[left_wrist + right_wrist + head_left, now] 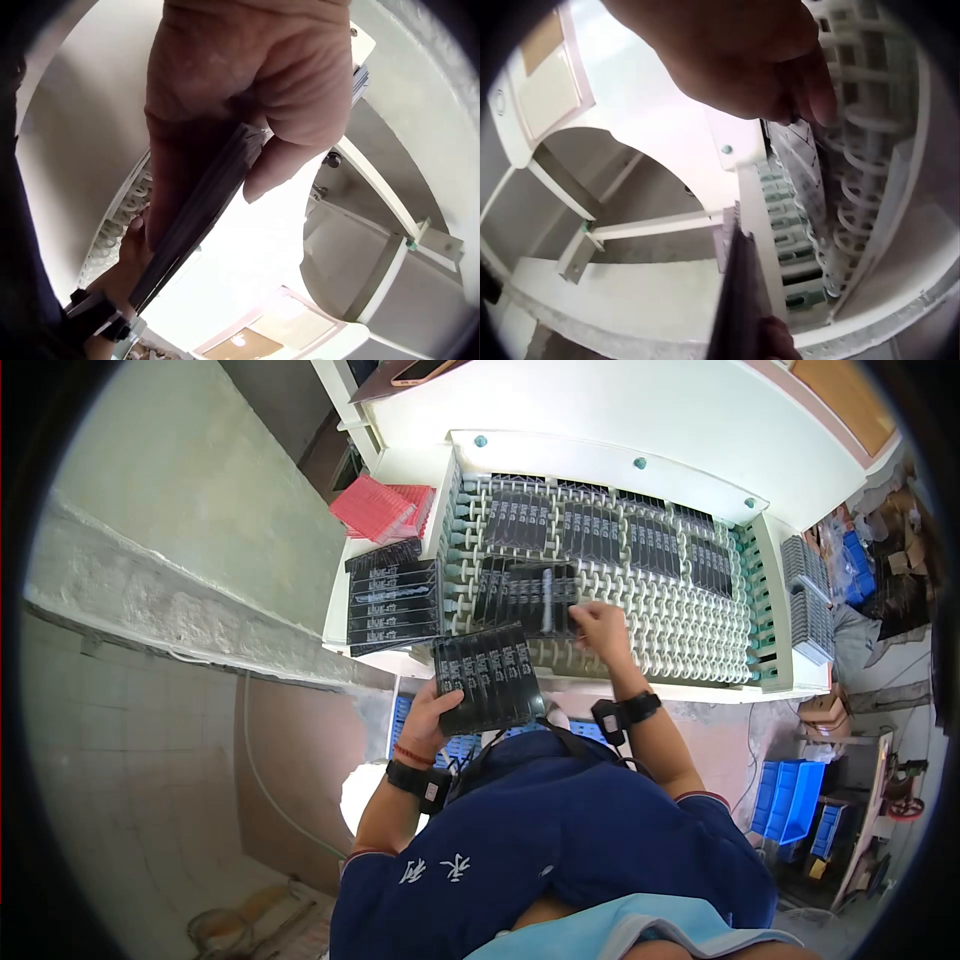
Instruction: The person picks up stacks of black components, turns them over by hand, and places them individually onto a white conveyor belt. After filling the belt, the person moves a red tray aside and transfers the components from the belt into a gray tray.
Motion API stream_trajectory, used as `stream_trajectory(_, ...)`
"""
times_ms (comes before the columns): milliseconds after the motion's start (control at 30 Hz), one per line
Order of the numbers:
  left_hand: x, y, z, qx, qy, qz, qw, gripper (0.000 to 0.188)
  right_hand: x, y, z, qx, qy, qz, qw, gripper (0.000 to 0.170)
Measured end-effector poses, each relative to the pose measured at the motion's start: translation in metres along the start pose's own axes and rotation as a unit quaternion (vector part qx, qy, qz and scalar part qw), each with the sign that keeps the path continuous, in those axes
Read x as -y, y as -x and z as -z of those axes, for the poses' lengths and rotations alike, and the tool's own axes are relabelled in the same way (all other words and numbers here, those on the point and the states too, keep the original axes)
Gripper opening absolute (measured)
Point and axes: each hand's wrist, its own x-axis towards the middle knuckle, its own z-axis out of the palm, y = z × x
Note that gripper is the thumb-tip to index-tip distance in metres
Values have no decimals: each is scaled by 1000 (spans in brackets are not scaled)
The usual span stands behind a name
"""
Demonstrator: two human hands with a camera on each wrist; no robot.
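Observation:
In the head view my left hand (424,722) grips a stack of black printed sheets (490,678) in front of the machine, thumb on top. The left wrist view shows that stack (201,206) edge-on between thumb and fingers of the left hand (251,82). My right hand (603,630) pinches the right edge of a black printed sheet (545,598) lying over the white roller bed (690,630). In the right wrist view the fingertips of the right hand (757,67) hold the sheet's edge close to the rollers.
More black sheets (655,545) lie in a row along the back of the rollers. On the left ledge are a black stack (394,605) and red sheets (375,508). Grey stacks (806,595) stand at the right side. Blue bins (788,798) are at lower right.

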Motion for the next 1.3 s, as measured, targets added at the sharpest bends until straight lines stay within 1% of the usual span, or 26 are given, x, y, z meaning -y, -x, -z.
stream_trajectory(33,1,-2,0,0,-4,4,1000,37,-2,2,16,-13,0,-2,1000,22)
stream_trajectory(100,4,-8,0,-12,-19,4,1000,36,-10,4,44,-41,50,-3,998,24)
stream_trajectory(133,5,-12,-1,-15,-29,6,999,36,-15,4,55,-47,105,6,993,24)
stream_trajectory(233,11,-27,-7,-18,-46,6,999,34,-15,17,66,-159,257,127,945,26)
stream_trajectory(267,12,-33,-10,-14,-58,2,998,33,-11,21,65,-150,240,80,956,34)
stream_trajectory(333,16,-45,-19,-6,-84,-1,996,32,-11,29,47,-65,141,120,981,36)
stream_trajectory(367,19,-51,-18,-4,-90,8,996,33,-7,39,36,27,39,27,999,38)
stream_trajectory(400,24,-58,-14,0,-95,18,995,33,-2,49,26,106,-26,35,993,32)
stream_trajectory(433,25,-64,-20,4,-99,26,995,33,-2,54,19,159,-102,-46,981,19)
stream_trajectory(500,27,-68,-29,10,-69,14,997,33,-15,50,31,115,-144,-37,982,16)
stream_trajectory(567,27,-65,-30,4,-52,5,999,33,-22,43,62,53,-147,-23,987,18)
stream_trajectory(600,29,-64,-25,1,-55,2,999,35,-35,35,83,33,-105,-17,994,20)
stream_trajectory(633,29,-62,-25,-7,-48,4,999,35,-33,33,103,-13,-82,-12,996,21)
stream_trajectory(700,28,-58,-27,-23,-34,10,999,36,-53,16,137,-91,-97,-13,991,24)
stream_trajectory(733,29,-56,-25,-24,-33,3,999,36,-60,8,151,-120,-77,-20,990,25)
stream_trajectory(767,30,-56,-24,-25,-31,-4,999,36,-68,0,161,-158,-34,-9,987,24)
stream_trajectory(833,30,-55,-24,-25,-29,-15,999,36,-70,-8,176,-208,145,11,967,23)
stream_trajectory(933,28,-49,-23,-25,-32,-23,999,36,-74,-14,210,-248,262,46,931,23)
stream_trajectory(967,27,-46,-22,-23,-36,-25,999,37,-84,-21,231,-253,261,26,931,26)
stream_trajectory(1000,26,-44,-19,-22,-39,-26,999,38,-94,-26,252,-244,224,27,943,26)
stream_trajectory(1033,25,-41,-16,-28,-45,-29,998,38,-94,-25,270,-247,282,14,927,25)
stream_trajectory(1100,25,-37,-13,-41,-54,-37,997,38,-90,-19,294,-234,289,-25,928,26)
stream_trajectory(1200,24,-33,-21,-60,-36,-40,997,35,-89,-11,294,-301,344,31,889,26)
stream_trajectory(1233,24,-33,-21,-61,-34,-38,997,35,-79,-10,280,-306,321,38,896,27)
stream_trajectory(1267,24,-32,-20,-62,-31,-35,997,35,-71,-6,263,-286,332,79,895,28)
stream_trajectory(1300,24,-33,-20,-62,-30,-31,997,36,-74,-9,246,-244,339,147,897,32)
